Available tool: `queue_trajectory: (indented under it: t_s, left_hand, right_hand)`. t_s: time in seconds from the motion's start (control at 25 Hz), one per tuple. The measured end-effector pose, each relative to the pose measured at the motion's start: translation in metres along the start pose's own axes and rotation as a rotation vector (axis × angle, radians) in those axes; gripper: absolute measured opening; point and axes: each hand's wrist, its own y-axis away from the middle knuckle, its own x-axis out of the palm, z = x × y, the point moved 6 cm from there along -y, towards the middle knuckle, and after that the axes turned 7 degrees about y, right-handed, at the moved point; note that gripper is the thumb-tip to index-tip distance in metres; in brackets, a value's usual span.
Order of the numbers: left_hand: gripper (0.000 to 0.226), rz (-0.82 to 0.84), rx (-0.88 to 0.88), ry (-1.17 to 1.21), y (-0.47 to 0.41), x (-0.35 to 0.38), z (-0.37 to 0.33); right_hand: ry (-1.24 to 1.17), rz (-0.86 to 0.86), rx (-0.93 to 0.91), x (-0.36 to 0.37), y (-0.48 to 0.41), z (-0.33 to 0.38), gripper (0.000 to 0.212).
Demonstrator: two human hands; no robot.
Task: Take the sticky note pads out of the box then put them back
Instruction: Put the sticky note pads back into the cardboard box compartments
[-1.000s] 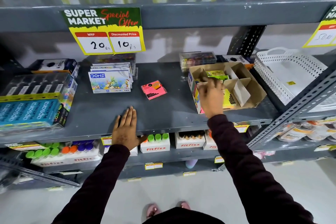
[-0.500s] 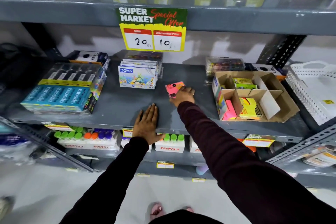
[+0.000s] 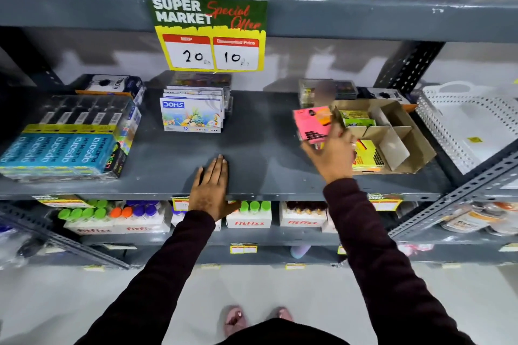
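Note:
My right hand [image 3: 333, 152] grips a pink sticky note pad [image 3: 312, 124] and holds it in the air just left of the open cardboard box [image 3: 414, 148] on the grey shelf [image 3: 252, 148]. The box has cardboard dividers; a yellow pad [image 3: 367, 158] lies in its front compartment and a green pad [image 3: 357, 117] in a back one. My hand hides the box's left wall. My left hand [image 3: 211, 185] rests flat, palm down, on the shelf's front edge with nothing in it.
A stack of DOMS colour boxes [image 3: 192, 115] stands mid-shelf; blue Apsara packs [image 3: 64, 148] lie at left. A white perforated tray [image 3: 465, 126] sits right of the box. A price sign [image 3: 210, 35] hangs from the shelf above. Fitfizz cartons [image 3: 248, 217] line the lower shelf.
My right hand picked the pink pad up off the middle of the shelf and carried it right, up to the box. My left hand stayed flat on the shelf.

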Motion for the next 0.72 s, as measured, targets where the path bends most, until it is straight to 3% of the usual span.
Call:
queue_trajectory:
  t_s: [0.2, 0.4, 0.52, 0.72]
  left_hand:
    - [0.113, -0.016, 0.002, -0.006, -0.001, 0.003, 0.001]
    - [0.115, -0.017, 0.004, 0.003, 0.000, 0.002, 0.000]
    - [0.115, -0.008, 0.002, 0.012, -0.001, 0.001, 0.000]
    - [0.119, 0.307, -0.067, -0.007, -0.005, -0.013, -0.009]
  right_hand:
    - [0.009, -0.033, 0.285, -0.029, -0.006, -0.101, 0.080]
    - [-0.076, 0.116, 0.260, 0.001, -0.007, -0.121, 0.074]
    - [-0.084, 0.087, 0.273, 0.012, 0.001, -0.119, 0.083]
    - [0.066, 0.021, 0.229, 0.004, 0.017, -0.081, 0.081]
